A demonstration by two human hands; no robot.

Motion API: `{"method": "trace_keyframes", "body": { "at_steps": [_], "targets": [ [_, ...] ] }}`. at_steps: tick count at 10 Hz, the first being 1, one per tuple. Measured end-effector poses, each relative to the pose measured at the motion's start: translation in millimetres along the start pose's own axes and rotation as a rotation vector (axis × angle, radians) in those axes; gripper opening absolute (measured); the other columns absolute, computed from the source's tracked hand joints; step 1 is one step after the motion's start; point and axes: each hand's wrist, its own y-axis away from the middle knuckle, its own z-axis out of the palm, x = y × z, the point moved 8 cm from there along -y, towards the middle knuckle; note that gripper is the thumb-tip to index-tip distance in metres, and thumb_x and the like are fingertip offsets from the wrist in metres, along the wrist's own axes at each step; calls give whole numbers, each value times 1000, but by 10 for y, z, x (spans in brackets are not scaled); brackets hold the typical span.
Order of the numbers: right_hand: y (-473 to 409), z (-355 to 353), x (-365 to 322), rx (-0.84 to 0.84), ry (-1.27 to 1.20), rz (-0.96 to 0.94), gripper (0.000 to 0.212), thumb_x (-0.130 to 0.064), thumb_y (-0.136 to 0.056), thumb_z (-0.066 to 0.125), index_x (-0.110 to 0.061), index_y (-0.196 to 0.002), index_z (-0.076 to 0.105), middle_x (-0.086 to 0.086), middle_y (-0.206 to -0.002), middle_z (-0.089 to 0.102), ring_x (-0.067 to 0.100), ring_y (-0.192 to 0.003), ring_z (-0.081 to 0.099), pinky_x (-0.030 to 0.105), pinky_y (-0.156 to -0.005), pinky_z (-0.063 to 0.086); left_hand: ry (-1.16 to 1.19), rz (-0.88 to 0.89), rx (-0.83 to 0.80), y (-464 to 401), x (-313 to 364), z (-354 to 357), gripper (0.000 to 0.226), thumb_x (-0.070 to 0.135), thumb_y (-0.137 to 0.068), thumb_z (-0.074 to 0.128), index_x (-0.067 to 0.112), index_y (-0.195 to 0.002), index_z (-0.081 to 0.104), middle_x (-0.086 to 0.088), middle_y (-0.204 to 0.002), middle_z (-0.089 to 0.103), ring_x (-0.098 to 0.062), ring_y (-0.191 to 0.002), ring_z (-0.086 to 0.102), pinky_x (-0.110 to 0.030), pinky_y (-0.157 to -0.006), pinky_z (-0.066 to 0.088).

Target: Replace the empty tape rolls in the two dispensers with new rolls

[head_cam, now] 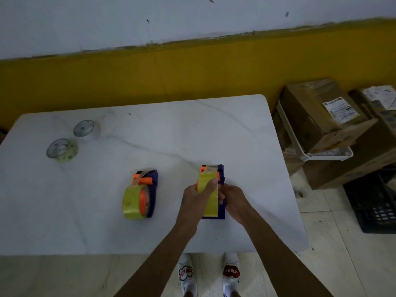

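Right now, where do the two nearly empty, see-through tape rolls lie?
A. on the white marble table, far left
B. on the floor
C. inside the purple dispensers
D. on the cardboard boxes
A: both see-through rolls lie on the white marble table's far left, away from the purple dispensers.

Both bare forearms reach up from the lower edge toward twelve o'clock, converging just right of centre. The left hand (198, 195) is curled, back of the hand facing up, its thumb pressed flat on top of what it grips and its fingers (220, 195) wrapped around the far side. The right hand (234, 202) sits at three o'clock of the left, almost touching it, knuckles up, its fingertips tucked inward and hidden from view.
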Motion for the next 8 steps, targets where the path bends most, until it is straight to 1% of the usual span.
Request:
{"method": "trace_keyframes", "body": {
  "at_steps": [1, 2, 3, 4, 5, 6, 7, 8],
  "targets": [
    [43, -97, 140, 104, 79, -21, 45, -3, -89, 48, -19, -49, 61, -6, -45, 54, 18, -52, 44, 32, -59, 41, 2, -27, 49, -59, -156, -3, 36, 43, -83, 63, 10, -80, 76, -10, -74, 79, -21, -67, 73, -31, -69, 61],
    [92, -172, 187, 237, 356, 8, 30, -5, -78, 54, -19, -59, 73, 0, -61, 64, 24, -62, 57, 39, -68, 47, -25, -58, 94, -93, -304, -13, 40, 48, -82, 62, 11, -75, 77, -8, -72, 78, -21, -68, 74, -30, -70, 60],
    [177, -162, 17, 298, 899, -48, 22, -17, -85, 57, -8, -86, 77, 10, -84, 76, 28, -80, 72, 32, -74, 58, -88, -66, 107, -131, -378, -36, 42, 52, -81, 60, 15, -67, 76, 0, -63, 77, -14, -63, 72, -26, -67, 59],
    [292, -216, -170, 366, 1103, -130, 31, -26, -84, 61, -8, -59, 68, 8, -63, 70, 25, -65, 69, 32, -64, 58, -136, -68, 89, -141, -431, -34, 42, 56, -76, 62, 16, -73, 75, -3, -72, 78, -21, -73, 74, -35, -74, 59],
    [335, -219, -246, 328, 1193, -171, 40, -37, -88, 54, -14, -55, 58, 2, -69, 66, 20, -70, 64, 29, -64, 52, -172, -44, 81, -138, -466, -73, 34, 56, -78, 60, 23, -80, 69, -5, -81, 71, -23, -80, 67, -32, -71, 52],
    [374, -225, -288, 246, 983, -195, 35, -36, -86, 52, -9, -84, 73, 8, -86, 76, 26, -81, 72, 46, -78, 60, -246, -51, 10, -104, -412, -101, 54, 63, -80, 50, 11, -84, 60, -9, -78, 59, -22, -74, 58, -30, -66, 44],
    [444, -179, -358, 237, 946, -254, 35, -32, -86, 51, -6, -91, 73, 13, -94, 76, 34, -90, 71, 50, -83, 57, -287, 8, -28, -29, -254, -225, 52, 68, -73, 45, 16, -74, 47, -7, -72, 45, -19, -74, 47, -30, -67, 35],
    [577, -90, -354, 263, 892, -294, 42, -42, -78, 46, -10, -93, 70, 15, -101, 75, 39, -97, 68, 52, -88, 55, -247, 28, 42, 122, -284, -565, 43, 48, -82, 57, 11, -104, 56, -6, -96, 59, -21, -93, 53, -32, -81, 39]
  ]
}}
